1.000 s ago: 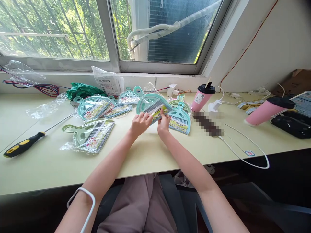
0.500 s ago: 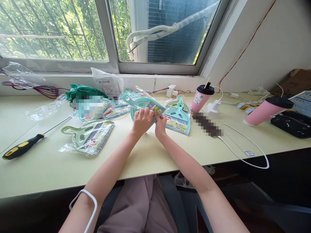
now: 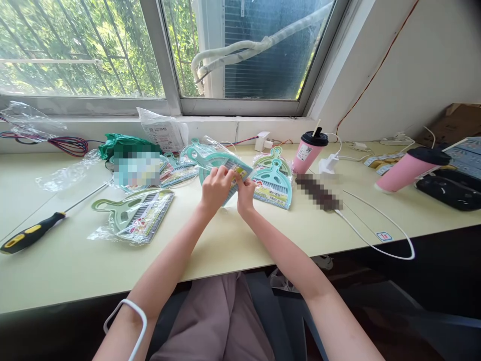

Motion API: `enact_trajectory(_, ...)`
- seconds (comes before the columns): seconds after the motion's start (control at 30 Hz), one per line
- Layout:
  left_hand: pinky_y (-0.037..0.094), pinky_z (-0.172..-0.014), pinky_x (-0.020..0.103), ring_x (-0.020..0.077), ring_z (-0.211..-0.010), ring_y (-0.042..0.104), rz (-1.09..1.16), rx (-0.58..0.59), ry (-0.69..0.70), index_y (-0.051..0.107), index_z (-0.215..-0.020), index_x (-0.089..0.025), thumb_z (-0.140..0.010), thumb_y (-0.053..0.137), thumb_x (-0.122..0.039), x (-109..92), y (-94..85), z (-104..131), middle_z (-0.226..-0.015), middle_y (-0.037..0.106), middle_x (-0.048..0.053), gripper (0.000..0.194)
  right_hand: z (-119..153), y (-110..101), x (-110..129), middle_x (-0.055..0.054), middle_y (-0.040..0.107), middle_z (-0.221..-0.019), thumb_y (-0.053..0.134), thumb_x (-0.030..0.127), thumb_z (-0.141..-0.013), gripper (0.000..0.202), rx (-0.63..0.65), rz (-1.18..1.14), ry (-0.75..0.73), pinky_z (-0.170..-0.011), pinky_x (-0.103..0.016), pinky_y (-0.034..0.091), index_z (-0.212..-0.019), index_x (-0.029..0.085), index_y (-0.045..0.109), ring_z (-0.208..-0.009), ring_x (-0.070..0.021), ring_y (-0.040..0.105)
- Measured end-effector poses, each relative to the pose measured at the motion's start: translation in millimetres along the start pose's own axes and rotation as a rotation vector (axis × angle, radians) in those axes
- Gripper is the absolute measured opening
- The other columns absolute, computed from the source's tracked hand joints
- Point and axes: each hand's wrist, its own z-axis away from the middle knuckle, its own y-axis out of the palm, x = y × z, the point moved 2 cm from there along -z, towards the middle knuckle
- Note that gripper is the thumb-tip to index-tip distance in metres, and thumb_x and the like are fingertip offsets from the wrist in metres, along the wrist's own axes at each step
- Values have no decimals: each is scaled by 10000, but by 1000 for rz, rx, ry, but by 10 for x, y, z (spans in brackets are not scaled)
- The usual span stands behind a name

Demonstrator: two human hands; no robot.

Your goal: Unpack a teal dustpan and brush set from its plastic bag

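Note:
Above the middle of the table, both hands hold a teal mini dustpan and brush set (image 3: 212,159) with a printed label, its handle pointing up and to the left. My left hand (image 3: 216,189) is closed over the lower edge, hiding part of it. My right hand (image 3: 245,194) pinches the right end near the label. Just right of the hands lies another teal dustpan and brush set (image 3: 274,186), partly over a green set (image 3: 277,154). A green set (image 3: 131,215) in clear plastic lies to the left.
A long screwdriver (image 3: 35,233) lies at the left. Behind are more packed sets (image 3: 180,173), a green plastic bag (image 3: 120,144) and a clear bag (image 3: 160,128). Two pink cups (image 3: 306,158), a blurred dark object (image 3: 319,193) and a white cable (image 3: 376,245) occupy the right.
My grip stays on the dustpan and brush set; its right end has tilted slightly, showing more of the label. The whole view has shifted a little.

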Motion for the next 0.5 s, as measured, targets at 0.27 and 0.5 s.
enact_trajectory(0.27, 366, -602, 313, 222, -780, 561, -23, -2, -8, 592, -804, -213, -987, 403, -268, -110, -7, -86, -794, 576, 101, 269, 26, -2, 88, 64, 288, -564, 656, 425, -820, 424, -49, 205, -34, -525, -254, 275, -562, 223, 387, -611, -102, 273)
enact_trajectory(0.5, 343, -572, 309, 217, -774, 557, -69, 4, -40, 578, -810, -204, -980, 420, -234, -231, -64, -224, -808, 591, 89, 235, 45, 12, 91, 69, 227, -582, 572, 327, -883, 389, -38, 289, -81, -503, -247, 243, -583, 224, 346, -602, -96, 226)
